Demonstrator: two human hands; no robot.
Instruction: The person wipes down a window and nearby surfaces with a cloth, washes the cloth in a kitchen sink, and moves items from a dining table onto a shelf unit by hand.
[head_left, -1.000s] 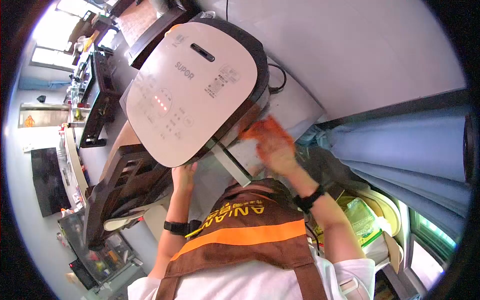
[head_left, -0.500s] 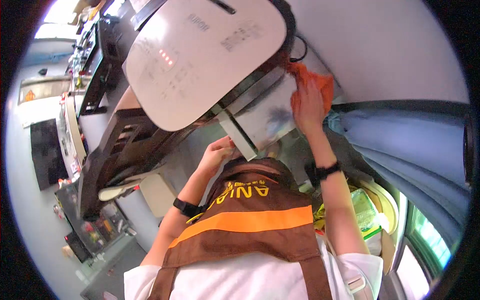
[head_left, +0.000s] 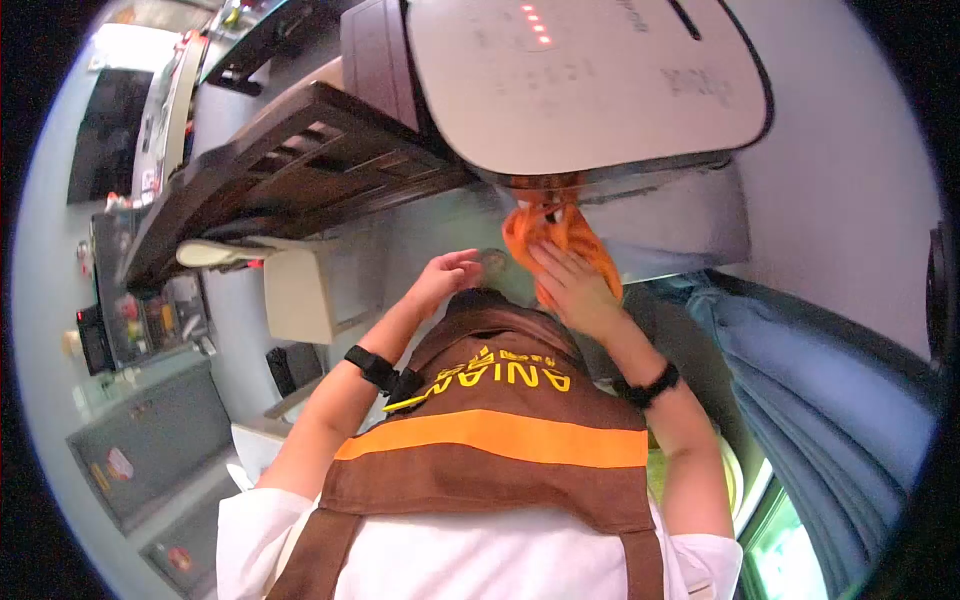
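Note:
My right hand (head_left: 575,288) presses an orange cloth (head_left: 565,232) with its fingers bunched into it. The cloth lies against the glossy front of a white-topped appliance (head_left: 590,110), just below its lid edge, and its orange reflection shows there. Red lights glow on the lid. My left hand (head_left: 443,283) hovers in front of my apron, left of the cloth and apart from it. Its fingers are loosely bent with nothing visible in them.
A dark wooden chair or rack (head_left: 300,160) stands to the left of the appliance. Beyond it is a pale chair seat (head_left: 298,295). Blue curtains (head_left: 800,390) hang on the right beside a window. A grey cabinet (head_left: 150,450) stands at the lower left.
My right hand has brought the orange cloth from the appliance's far right side to its front. The view has turned. The slotted white bar beside my left hand no longer shows.

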